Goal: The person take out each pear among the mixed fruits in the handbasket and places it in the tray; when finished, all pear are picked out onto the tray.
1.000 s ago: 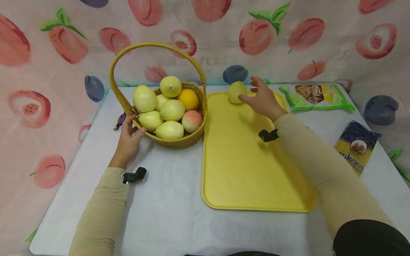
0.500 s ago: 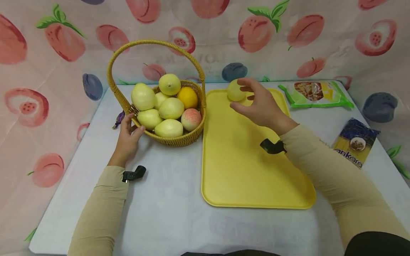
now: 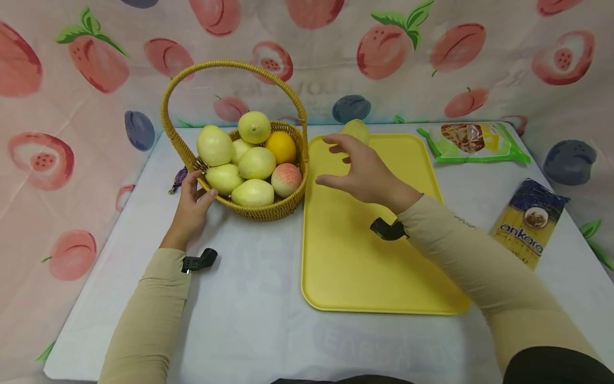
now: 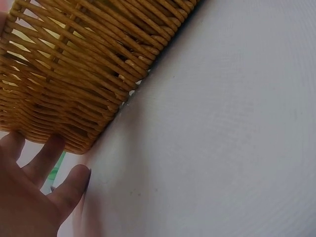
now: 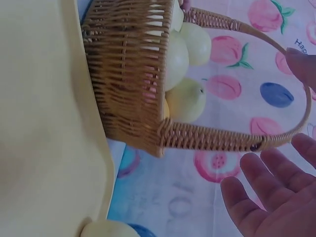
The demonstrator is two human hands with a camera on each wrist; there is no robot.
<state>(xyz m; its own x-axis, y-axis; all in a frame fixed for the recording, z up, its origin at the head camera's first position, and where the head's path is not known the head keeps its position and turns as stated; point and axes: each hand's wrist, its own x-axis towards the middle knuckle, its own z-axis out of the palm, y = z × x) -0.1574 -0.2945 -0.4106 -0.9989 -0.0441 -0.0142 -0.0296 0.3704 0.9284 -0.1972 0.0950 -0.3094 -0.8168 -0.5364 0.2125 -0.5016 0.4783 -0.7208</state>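
Observation:
In the head view, a wicker basket (image 3: 268, 214) with a tall handle holds several pale yellow-green fruits (image 3: 253, 193), an orange (image 3: 280, 148) and a peach (image 3: 287, 180). My left hand (image 3: 188, 216) holds its near-left side, thumb and fingers against the weave. The left wrist view shows fingertips touching the wicker wall (image 4: 74, 74). My right hand (image 3: 366, 173) hovers over the yellow tray (image 3: 364, 266), fingers spread and holding nothing. Behind it, a pale yellow fruit (image 3: 356, 129) rests at the tray's far edge, partly hidden by the hand.
Right of the tray lie a green-edged snack packet (image 3: 475, 141) and a blue and yellow "ankara" packet (image 3: 532, 221). A small purple wrapped item (image 3: 178, 180) sits left of the basket. A fruit-print cloth (image 3: 316, 48) hangs behind the table.
My right hand has moved away from the fruit on the tray, leftward and nearer to me, leaving it at the far edge. The left hand keeps its place on the basket.

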